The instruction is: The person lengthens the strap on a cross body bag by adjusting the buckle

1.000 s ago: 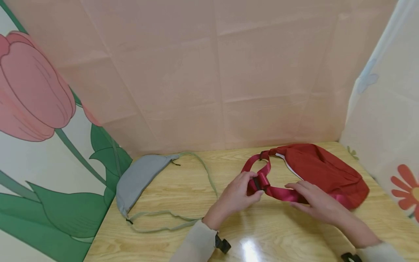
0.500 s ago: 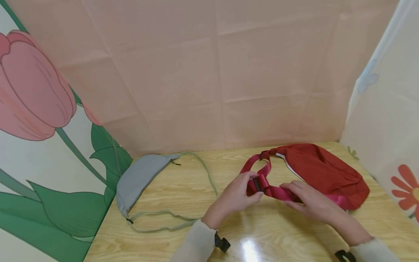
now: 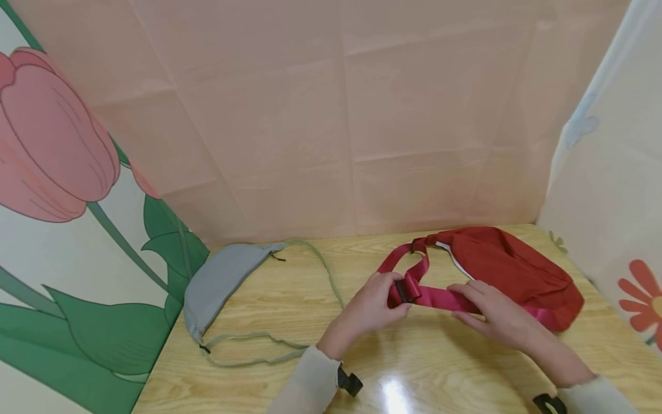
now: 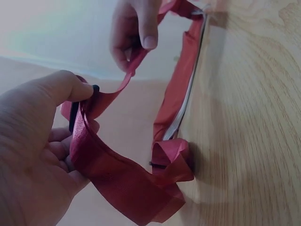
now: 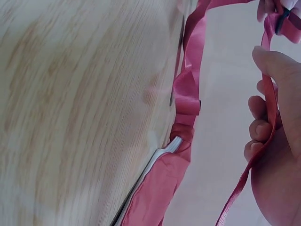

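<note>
A red waist bag (image 3: pixel 509 270) lies on the wooden table (image 3: pixel 289 310) at the right. Its red strap (image 3: pixel 439 298) loops out to the left with a black buckle (image 3: pixel 402 291) on it. My left hand (image 3: pixel 373 305) pinches the strap at the buckle (image 4: pixel 74 115), thumb on top. My right hand (image 3: pixel 491 313) pinches the same strap (image 5: pixel 270 101) a little to the right, and the stretch between the hands is pulled nearly straight. In the left wrist view the strap (image 4: pixel 122 183) curls down to the bag's end by the table.
A grey waist bag (image 3: pixel 217 282) with a thin pale green strap (image 3: pixel 289 345) lies at the table's left. Pink backdrop (image 3: pixel 331 115) stands behind, a tulip-print panel (image 3: pixel 57 172) to the left, a flowered panel (image 3: pixel 615 201) to the right.
Both hands have lifted the strap slightly and drawn it straighter between them. The right hand slid a little along the strap; the bags have not moved.
</note>
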Demonstrator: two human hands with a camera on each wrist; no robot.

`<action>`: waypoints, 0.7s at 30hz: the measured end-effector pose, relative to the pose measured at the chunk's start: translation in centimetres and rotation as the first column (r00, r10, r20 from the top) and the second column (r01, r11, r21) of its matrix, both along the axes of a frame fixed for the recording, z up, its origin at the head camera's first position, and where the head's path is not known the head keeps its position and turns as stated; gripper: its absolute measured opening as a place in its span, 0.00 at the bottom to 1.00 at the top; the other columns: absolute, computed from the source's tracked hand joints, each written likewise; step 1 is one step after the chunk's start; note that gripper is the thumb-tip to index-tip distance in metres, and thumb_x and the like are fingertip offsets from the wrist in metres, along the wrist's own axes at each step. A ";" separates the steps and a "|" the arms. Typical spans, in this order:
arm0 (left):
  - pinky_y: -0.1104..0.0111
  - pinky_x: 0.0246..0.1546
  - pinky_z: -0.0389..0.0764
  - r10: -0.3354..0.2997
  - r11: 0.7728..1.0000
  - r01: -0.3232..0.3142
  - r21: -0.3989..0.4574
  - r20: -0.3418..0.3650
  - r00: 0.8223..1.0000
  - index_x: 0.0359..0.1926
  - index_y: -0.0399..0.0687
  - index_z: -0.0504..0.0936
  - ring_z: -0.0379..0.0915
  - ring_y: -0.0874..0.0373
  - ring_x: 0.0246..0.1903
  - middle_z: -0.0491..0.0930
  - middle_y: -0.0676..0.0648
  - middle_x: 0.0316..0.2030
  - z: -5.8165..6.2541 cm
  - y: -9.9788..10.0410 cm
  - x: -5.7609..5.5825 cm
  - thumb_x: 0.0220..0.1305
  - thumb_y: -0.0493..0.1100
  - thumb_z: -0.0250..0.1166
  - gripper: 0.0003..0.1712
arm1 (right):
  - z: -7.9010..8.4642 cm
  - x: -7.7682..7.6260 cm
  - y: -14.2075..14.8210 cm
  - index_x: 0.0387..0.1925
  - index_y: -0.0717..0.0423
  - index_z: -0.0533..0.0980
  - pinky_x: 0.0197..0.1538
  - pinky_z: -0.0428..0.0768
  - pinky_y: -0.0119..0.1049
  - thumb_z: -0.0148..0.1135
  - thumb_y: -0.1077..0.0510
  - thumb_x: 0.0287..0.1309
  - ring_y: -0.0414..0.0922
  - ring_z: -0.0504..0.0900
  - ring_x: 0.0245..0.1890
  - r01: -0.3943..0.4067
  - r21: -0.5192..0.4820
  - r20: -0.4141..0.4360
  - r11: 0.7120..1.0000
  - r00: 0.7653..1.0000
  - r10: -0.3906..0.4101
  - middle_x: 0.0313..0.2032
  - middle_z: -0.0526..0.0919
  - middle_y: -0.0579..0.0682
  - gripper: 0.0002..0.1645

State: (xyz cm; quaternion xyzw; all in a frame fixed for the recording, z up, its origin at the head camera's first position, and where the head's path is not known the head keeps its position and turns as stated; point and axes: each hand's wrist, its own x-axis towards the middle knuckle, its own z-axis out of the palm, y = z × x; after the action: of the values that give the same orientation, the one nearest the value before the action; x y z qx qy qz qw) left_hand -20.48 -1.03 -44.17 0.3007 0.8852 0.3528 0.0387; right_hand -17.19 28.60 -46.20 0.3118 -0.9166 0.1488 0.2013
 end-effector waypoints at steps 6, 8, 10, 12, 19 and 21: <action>0.76 0.44 0.77 0.010 0.999 -0.011 0.030 0.015 1.000 0.66 0.51 0.71 0.68 0.67 0.48 0.74 0.54 0.53 0.0 0.0 0.0 0.64 0.53 0.71 0.33 | 0.1 0.1 0.2 0.54 0.52 0.79 0.38 0.78 0.37 0.81 0.54 0.46 0.34 0.72 0.36 0.011 0.002 0.002 1.000 1.000 -0.011 0.37 0.76 0.36 0.32; 0.77 0.44 0.77 0.009 1.000 -0.009 0.029 0.006 1.000 0.66 0.51 0.71 0.68 0.67 0.48 0.74 0.54 0.53 0.0 0.0 0.0 0.64 0.53 0.71 0.33 | 0.1 0.0 0.3 0.54 0.52 0.79 0.38 0.78 0.38 0.81 0.54 0.46 0.34 0.72 0.36 0.014 0.002 0.002 1.000 1.000 -0.014 0.37 0.76 0.36 0.32; 0.76 0.45 0.77 0.003 1.000 -0.002 0.024 -0.008 1.000 0.66 0.51 0.71 0.68 0.67 0.48 0.75 0.54 0.53 0.0 0.0 0.0 0.65 0.54 0.70 0.33 | 0.1 0.0 0.5 0.54 0.51 0.79 0.39 0.78 0.38 0.82 0.53 0.46 0.35 0.73 0.36 0.015 0.003 0.004 1.000 1.000 -0.015 0.37 0.76 0.36 0.32; 0.76 0.47 0.77 -0.006 1.000 0.007 0.016 -0.025 1.000 0.66 0.50 0.71 0.68 0.67 0.49 0.75 0.54 0.54 0.0 0.0 -0.1 0.65 0.55 0.69 0.33 | 0.1 0.1 0.5 0.54 0.51 0.79 0.39 0.78 0.38 0.81 0.53 0.46 0.35 0.73 0.37 0.015 0.002 0.005 1.000 1.000 -0.015 0.38 0.76 0.36 0.32; 0.75 0.50 0.75 -0.033 0.999 0.033 -0.003 -0.064 0.997 0.67 0.49 0.71 0.67 0.66 0.51 0.75 0.53 0.55 0.0 -0.2 -0.1 0.65 0.55 0.68 0.34 | 0.0 0.4 0.7 0.54 0.49 0.79 0.40 0.79 0.38 0.80 0.53 0.50 0.35 0.74 0.38 0.018 -0.003 0.026 1.000 0.999 -0.018 0.39 0.77 0.36 0.29; 0.75 0.51 0.75 -0.035 0.999 0.035 -0.008 -0.069 0.997 0.67 0.48 0.71 0.68 0.66 0.51 0.75 0.52 0.55 0.0 -0.2 0.0 0.65 0.55 0.68 0.33 | 0.0 0.4 0.8 0.55 0.49 0.79 0.40 0.79 0.38 0.79 0.52 0.51 0.35 0.74 0.38 0.025 -0.001 0.039 1.000 0.999 -0.025 0.40 0.77 0.36 0.29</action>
State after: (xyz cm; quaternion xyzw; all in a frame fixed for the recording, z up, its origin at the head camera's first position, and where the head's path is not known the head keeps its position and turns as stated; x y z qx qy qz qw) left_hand -20.52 -1.27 -44.17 0.3282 0.8818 0.3383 0.0152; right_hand -16.76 29.39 -46.24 0.2971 -0.9241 0.1530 0.1855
